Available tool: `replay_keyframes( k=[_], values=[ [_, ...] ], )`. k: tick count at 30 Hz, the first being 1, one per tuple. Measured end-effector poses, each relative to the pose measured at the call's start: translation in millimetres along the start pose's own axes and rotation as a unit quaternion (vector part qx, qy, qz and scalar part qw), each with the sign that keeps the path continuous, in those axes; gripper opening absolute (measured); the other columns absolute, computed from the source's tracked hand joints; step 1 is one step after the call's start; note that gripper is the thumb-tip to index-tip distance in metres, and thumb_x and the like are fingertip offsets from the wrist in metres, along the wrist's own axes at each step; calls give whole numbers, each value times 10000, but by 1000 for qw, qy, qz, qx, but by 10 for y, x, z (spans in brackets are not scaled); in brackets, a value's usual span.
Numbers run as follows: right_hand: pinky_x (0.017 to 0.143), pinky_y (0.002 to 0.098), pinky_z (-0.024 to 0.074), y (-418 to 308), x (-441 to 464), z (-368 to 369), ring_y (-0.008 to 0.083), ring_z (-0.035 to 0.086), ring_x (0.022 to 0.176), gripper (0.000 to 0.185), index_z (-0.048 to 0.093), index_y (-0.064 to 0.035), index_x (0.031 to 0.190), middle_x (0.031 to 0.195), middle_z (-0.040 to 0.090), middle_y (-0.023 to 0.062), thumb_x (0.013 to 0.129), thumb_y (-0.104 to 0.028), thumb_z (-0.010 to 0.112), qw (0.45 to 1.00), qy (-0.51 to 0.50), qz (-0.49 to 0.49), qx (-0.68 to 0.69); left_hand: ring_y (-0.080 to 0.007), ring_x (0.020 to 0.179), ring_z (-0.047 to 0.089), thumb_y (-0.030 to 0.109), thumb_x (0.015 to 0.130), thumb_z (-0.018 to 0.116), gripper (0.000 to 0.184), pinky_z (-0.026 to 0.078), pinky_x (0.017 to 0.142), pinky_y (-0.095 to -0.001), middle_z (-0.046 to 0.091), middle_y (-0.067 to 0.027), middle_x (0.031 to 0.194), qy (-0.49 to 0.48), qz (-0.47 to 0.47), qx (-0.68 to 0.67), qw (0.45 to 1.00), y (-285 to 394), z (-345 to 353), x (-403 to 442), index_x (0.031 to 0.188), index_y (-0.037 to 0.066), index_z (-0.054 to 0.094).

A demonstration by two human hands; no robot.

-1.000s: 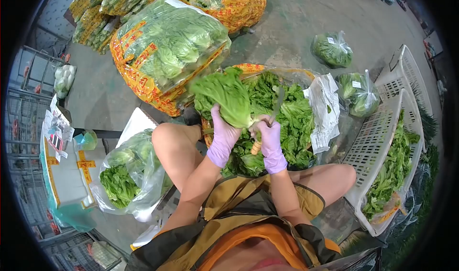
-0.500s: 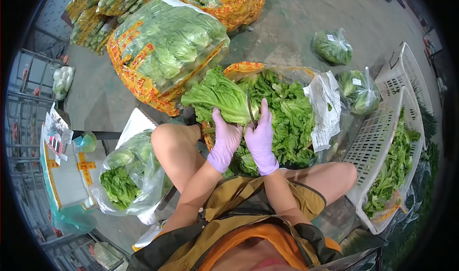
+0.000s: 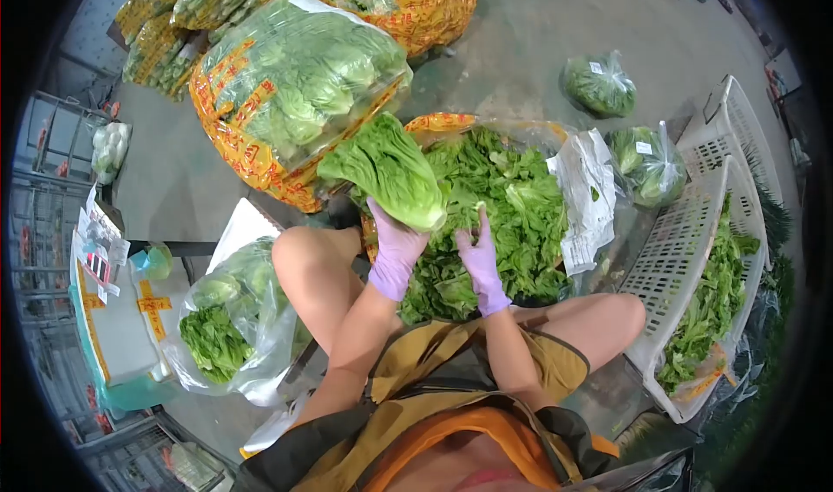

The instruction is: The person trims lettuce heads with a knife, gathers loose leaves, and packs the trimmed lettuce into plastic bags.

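My left hand (image 3: 401, 251), in a pale purple glove, is closed around the base of a green lettuce head (image 3: 386, 173). The leaves point up and left, and the pale stem end faces right. My right hand (image 3: 480, 266), gloved alike, is closed on a small knife whose blade hardly shows from this angle. A small pale piece (image 3: 479, 206) shows by its fingertips. Beneath both hands, loose lettuce leaves (image 3: 521, 206) fill an open plastic bag with an orange printed rim (image 3: 442, 122).
Big bags of lettuce (image 3: 304, 84) stand at the back left. Bagged greens (image 3: 600, 84) lie at the back right. White crates (image 3: 677, 275) hold leaves on the right. A clear bag with lettuce (image 3: 230, 318) and a white foam box (image 3: 130, 323) sit at left.
My hands have moved apart. The lettuce head has turned in my left hand, its stem end now lower right. The knife blade, plain against the stem before, has come away from it.
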State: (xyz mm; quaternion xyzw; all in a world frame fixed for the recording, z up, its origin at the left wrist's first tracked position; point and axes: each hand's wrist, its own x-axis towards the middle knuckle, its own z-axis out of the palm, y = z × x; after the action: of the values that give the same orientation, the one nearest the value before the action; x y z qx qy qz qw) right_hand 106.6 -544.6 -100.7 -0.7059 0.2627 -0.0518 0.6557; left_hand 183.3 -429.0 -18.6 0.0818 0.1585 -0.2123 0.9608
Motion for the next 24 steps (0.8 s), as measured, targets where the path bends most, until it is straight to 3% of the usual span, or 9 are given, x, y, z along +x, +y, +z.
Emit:
replay_keyframes(
  k=[4, 7, 10, 13, 16, 18, 20, 21, 24],
  values=[
    [445, 185, 375, -757, -91, -202, 63, 490, 526, 462, 403, 27, 1250, 802, 577, 45, 861, -172, 555, 948, -141, 50, 281, -332, 1159, 416, 559, 828, 385, 609, 321, 966, -546, 458, -130, 1248, -93, -40, 34, 994, 33, 36, 107, 1277, 148, 399],
    [392, 181, 338, -1066, -293, -197, 64, 456, 447, 363, 480, 22, 1128, 667, 569, 45, 841, -169, 596, 956, -182, 14, 230, -323, 1195, 389, 539, 844, 374, 635, 311, 988, -526, 410, -139, 1305, -174, -93, 92, 976, 57, -23, 93, 1326, 126, 333],
    [409, 194, 353, -864, -198, -165, 87, 473, 457, 265, 537, 27, 973, 665, 587, 74, 807, -152, 638, 956, -170, -38, 237, -298, 1214, 377, 626, 818, 373, 759, 320, 1011, -449, 346, -144, 1351, -56, -7, 289, 956, 58, -35, -4, 1337, 79, 293],
    [413, 204, 337, -803, -76, -204, 61, 427, 433, 134, 563, -14, 728, 652, 558, 30, 725, -42, 693, 961, -128, -2, 244, -266, 1174, 428, 596, 788, 475, 741, 339, 1002, -434, 422, -106, 1301, -90, -21, 167, 982, 4, -226, -1, 1308, 86, 340],
    [462, 201, 366, -527, -24, -157, 66, 464, 509, 135, 558, -22, 729, 779, 568, 46, 717, -28, 692, 974, 31, -131, 183, -241, 1142, 464, 400, 760, 656, 627, 373, 976, -432, 481, -73, 1252, -115, 9, 162, 980, 19, -294, 36, 1251, 90, 419],
    [547, 217, 402, -559, -13, -238, 82, 488, 624, 188, 577, -17, 860, 897, 561, 67, 712, -27, 692, 970, -21, -15, 242, -222, 1077, 516, 286, 755, 693, 615, 443, 909, -377, 517, -80, 1178, -153, 8, 213, 965, 73, -242, 19, 1241, 54, 396],
    [608, 231, 418, -723, -31, -232, 94, 483, 699, 340, 558, -13, 1049, 911, 558, 50, 730, -30, 675, 995, 70, -65, 24, -204, 1042, 538, 158, 724, 718, 599, 470, 867, -360, 531, -75, 1147, -120, 5, 158, 980, 86, -283, 27, 1223, 46, 407],
    [607, 224, 415, -669, 42, -240, 87, 464, 675, 435, 508, -31, 1177, 927, 558, 32, 765, -41, 646, 941, 173, -233, -176, -208, 1073, 516, 157, 696, 731, 592, 455, 881, -372, 523, -65, 1174, -110, 29, 229, 967, 105, -426, 71, 1202, 57, 441],
    [552, 217, 423, -500, 136, -280, 112, 501, 631, 435, 434, -44, 1256, 831, 565, 17, 833, -34, 532, 983, 41, -165, 65, -228, 1136, 460, 99, 612, 759, 803, 423, 905, -372, 486, -71, 1229, -40, 78, 340, 936, 51, -208, -74, 1301, 93, 346]
  ],
)
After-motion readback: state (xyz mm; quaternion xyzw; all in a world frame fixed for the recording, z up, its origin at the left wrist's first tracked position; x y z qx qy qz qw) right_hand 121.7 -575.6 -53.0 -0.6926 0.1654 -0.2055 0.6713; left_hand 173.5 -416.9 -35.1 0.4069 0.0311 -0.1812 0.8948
